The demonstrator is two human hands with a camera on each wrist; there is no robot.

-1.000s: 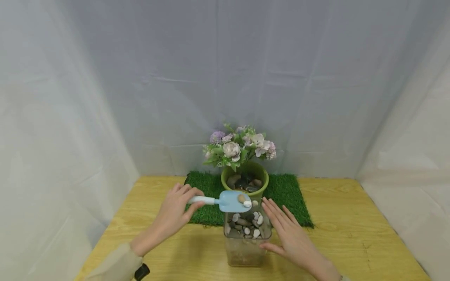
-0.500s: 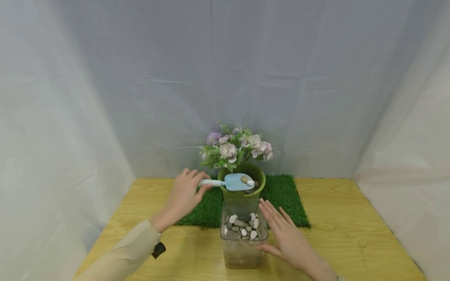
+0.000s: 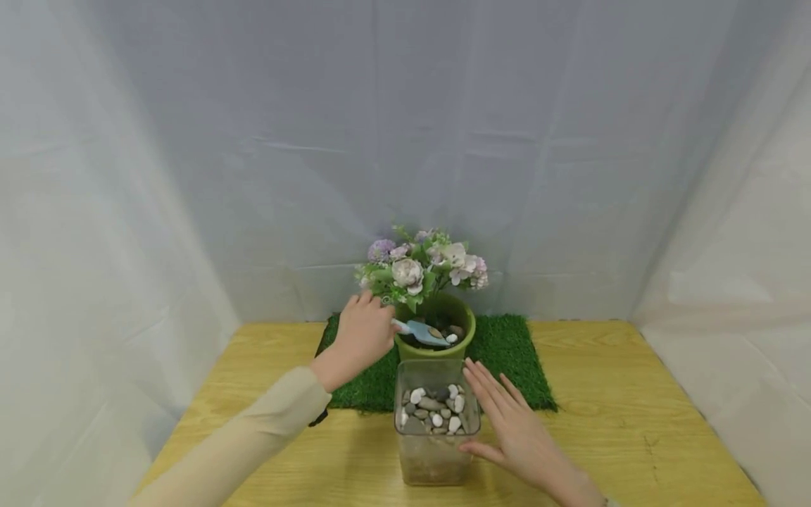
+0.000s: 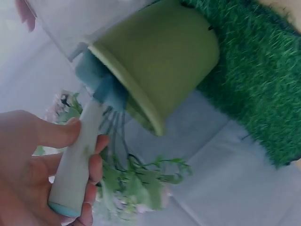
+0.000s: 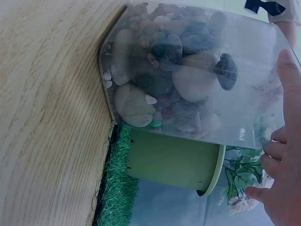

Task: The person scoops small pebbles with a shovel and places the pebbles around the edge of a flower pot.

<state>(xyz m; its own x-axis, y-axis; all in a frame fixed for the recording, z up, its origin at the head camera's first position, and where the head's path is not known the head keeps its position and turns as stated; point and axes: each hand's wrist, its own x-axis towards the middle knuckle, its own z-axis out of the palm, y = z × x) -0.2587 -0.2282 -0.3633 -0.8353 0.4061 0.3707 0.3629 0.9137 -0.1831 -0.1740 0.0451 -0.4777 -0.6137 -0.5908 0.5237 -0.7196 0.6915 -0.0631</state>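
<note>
My left hand (image 3: 363, 334) grips the pale handle (image 4: 77, 165) of a small blue trowel (image 3: 423, 334), whose blade is tilted down inside the mouth of a green flowerpot (image 3: 469, 338). A brown pebble (image 3: 434, 332) lies on the blade, and a white pebble (image 3: 452, 339) is at its tip. Artificial flowers (image 3: 407, 273) rise from the pot. In front of it stands a clear plastic container (image 3: 434, 458) part filled with pebbles (image 5: 195, 77). My right hand (image 3: 516, 429) rests against the container's right side, fingers straight.
Under the pot lies a square of artificial grass (image 3: 513, 366). It sits on a wooden table (image 3: 608, 408), with pale fabric (image 3: 507, 176) hanging behind and at both sides. The clear container stands between me and the pot.
My left hand has moved forward, carrying the trowel from above the clear container to the pot, and has tipped the blade down into it. The right hand has stayed by the container.
</note>
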